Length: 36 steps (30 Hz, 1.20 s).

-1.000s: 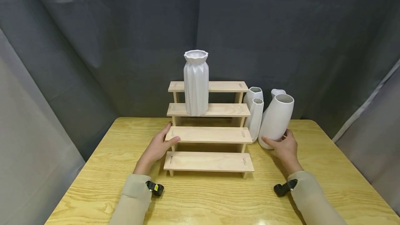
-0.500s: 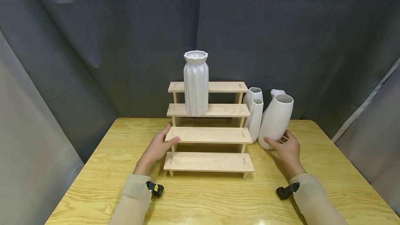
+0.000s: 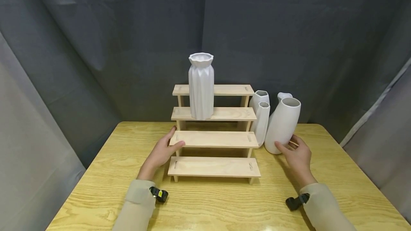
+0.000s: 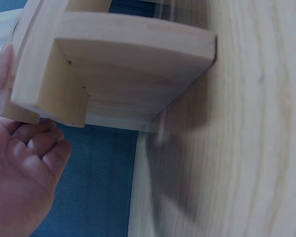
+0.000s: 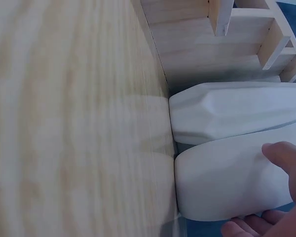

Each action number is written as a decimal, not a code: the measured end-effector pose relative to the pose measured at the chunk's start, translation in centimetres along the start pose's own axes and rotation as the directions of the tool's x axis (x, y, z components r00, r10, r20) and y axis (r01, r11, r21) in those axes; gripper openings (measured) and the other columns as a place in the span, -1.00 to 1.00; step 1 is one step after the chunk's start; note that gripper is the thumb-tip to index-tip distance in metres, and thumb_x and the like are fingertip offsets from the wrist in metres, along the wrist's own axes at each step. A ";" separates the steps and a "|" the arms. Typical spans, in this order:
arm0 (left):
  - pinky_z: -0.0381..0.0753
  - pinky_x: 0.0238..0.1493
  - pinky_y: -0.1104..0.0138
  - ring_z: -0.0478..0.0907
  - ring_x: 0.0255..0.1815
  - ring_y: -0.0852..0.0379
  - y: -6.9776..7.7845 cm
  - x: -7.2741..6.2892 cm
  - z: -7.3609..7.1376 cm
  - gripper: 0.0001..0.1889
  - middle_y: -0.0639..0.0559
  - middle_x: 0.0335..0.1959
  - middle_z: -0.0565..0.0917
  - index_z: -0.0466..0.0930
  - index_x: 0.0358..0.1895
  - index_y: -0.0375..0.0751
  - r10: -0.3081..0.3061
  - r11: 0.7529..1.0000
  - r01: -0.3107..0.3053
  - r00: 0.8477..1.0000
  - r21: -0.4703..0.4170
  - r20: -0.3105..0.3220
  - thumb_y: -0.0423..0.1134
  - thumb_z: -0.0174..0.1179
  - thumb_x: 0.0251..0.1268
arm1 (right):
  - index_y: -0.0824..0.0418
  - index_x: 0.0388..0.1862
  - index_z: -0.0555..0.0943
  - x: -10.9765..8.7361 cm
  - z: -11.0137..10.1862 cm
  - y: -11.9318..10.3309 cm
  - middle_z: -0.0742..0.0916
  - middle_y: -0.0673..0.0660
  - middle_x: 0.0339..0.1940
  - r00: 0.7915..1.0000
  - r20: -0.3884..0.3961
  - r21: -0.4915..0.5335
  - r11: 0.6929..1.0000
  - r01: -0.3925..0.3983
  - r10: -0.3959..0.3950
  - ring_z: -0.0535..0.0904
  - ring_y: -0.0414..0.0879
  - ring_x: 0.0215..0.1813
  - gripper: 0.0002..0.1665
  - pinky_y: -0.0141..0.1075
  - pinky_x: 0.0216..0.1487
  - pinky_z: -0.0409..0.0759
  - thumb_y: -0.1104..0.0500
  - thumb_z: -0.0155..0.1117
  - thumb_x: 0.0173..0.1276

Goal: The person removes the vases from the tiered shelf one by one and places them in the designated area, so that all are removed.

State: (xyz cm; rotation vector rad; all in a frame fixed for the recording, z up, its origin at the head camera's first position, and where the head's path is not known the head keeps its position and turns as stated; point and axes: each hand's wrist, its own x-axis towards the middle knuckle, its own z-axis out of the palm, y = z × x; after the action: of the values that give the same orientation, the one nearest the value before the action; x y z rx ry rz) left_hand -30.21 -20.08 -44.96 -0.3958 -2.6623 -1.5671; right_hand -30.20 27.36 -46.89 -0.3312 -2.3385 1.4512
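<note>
A stepped wooden display stand [image 3: 214,139] with several tiers stands on the table. My left hand [image 3: 161,150] grips its left end, thumb on the second-lowest shelf and fingers curled by the side [image 4: 24,163]. A white pleated vase [image 3: 201,88] with a frilled rim stands upright on the second shelf from the top. My right hand [image 3: 297,156] is at the lower right of a smooth white vase [image 3: 282,126] on the table; its thumb lies against the front and its loosely bent fingers are at the far side [image 5: 256,224].
Two faceted white vases, the front one [image 3: 262,124] and the one behind [image 3: 258,97], stand between the stand and the smooth vase. Another white vase [image 3: 284,95] is mostly hidden at the back. A dark grey curtain [image 3: 289,38] hangs behind the wooden table [image 3: 205,206].
My right hand has shifted a little to the right, its thumb sliding along the smooth vase, which stays in place. My left hand stays at the stand.
</note>
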 end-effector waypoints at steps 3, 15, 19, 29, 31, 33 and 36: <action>-0.01 0.49 -0.01 -0.12 0.57 0.01 0.0 -0.1 0.0 -0.03 0.09 0.59 -0.03 -0.08 0.61 -0.07 -0.003 1.000 0.003 1.000 0.003 0.000 0.28 0.17 0.31 | 0.32 0.42 0.37 -0.5 -0.2 -0.2 0.50 0.31 0.34 1.000 -0.011 -0.004 1.000 0.010 -0.010 0.49 0.20 0.28 -0.11 -0.26 0.09 0.61 -0.06 0.47 0.25; -0.01 0.50 0.00 -0.14 0.57 0.01 -0.1 -0.1 0.0 -0.04 0.10 0.59 -0.05 -0.10 0.61 0.00 -0.006 1.000 0.006 1.000 0.011 0.005 0.30 0.15 0.31 | 0.34 0.38 0.44 -1.9 -1.0 -0.9 0.55 0.30 0.31 0.998 -0.026 -0.028 0.998 0.050 -0.051 0.53 0.15 0.26 -0.19 -0.45 0.05 0.58 -0.06 0.43 0.29; -0.01 0.50 0.00 -0.13 0.57 0.01 0.0 0.0 0.0 -0.05 0.10 0.59 -0.05 -0.10 0.61 -0.04 -0.001 1.000 0.001 1.000 0.005 0.002 0.27 0.16 0.32 | 0.38 0.38 0.43 -2.3 -1.2 -1.2 0.56 0.35 0.28 0.998 -0.013 -0.006 0.998 0.063 -0.063 0.53 0.18 0.26 -0.19 -0.54 -0.02 0.56 -0.06 0.40 0.31; -0.01 0.50 0.02 -0.14 0.57 0.03 0.0 0.0 0.0 -0.05 0.11 0.59 -0.06 -0.11 0.61 -0.02 -0.005 1.000 0.005 1.000 0.002 0.006 0.28 0.15 0.32 | 0.40 0.37 0.44 -4.2 -1.4 -2.4 0.57 0.35 0.26 0.996 0.035 0.070 0.994 0.085 -0.088 0.52 0.21 0.25 -0.22 -0.67 -0.10 0.50 -0.03 0.40 0.33; -0.01 0.50 0.03 -0.14 0.57 0.03 0.0 0.0 0.0 -0.05 0.11 0.59 -0.06 -0.11 0.61 -0.03 -0.003 1.000 0.003 1.000 0.001 0.003 0.27 0.15 0.32 | 0.41 0.36 0.44 -4.5 -1.4 -2.7 0.58 0.36 0.25 0.995 0.039 0.075 0.993 0.092 -0.095 0.53 0.20 0.24 -0.23 -0.67 -0.09 0.49 -0.02 0.40 0.33; -0.01 0.50 0.02 -0.14 0.57 0.03 0.1 0.0 0.0 -0.05 0.10 0.59 -0.06 -0.11 0.61 -0.04 -0.002 1.000 0.002 1.000 0.002 0.003 0.26 0.16 0.34 | 0.41 0.36 0.44 -4.9 -1.4 -3.0 0.58 0.36 0.25 0.994 0.041 0.073 0.992 0.100 -0.104 0.54 0.18 0.23 -0.23 -0.68 -0.07 0.48 -0.02 0.40 0.33; -0.01 0.50 0.03 -0.14 0.57 0.03 0.1 0.0 0.0 -0.06 0.08 0.59 -0.06 -0.11 0.61 -0.06 0.001 1.000 -0.001 1.000 0.003 0.005 0.25 0.16 0.34 | 0.42 0.35 0.44 -5.2 -1.4 -3.3 0.59 0.36 0.23 0.991 0.049 0.061 0.990 0.123 -0.126 0.54 0.18 0.22 -0.24 -0.65 -0.02 0.48 -0.02 0.39 0.34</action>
State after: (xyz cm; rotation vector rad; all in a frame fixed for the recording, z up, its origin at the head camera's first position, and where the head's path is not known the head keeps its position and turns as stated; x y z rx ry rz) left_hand -30.22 -20.02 -44.89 -0.4018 -2.6676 -1.5633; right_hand -24.88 25.01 -44.34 -0.1293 -2.3080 1.4812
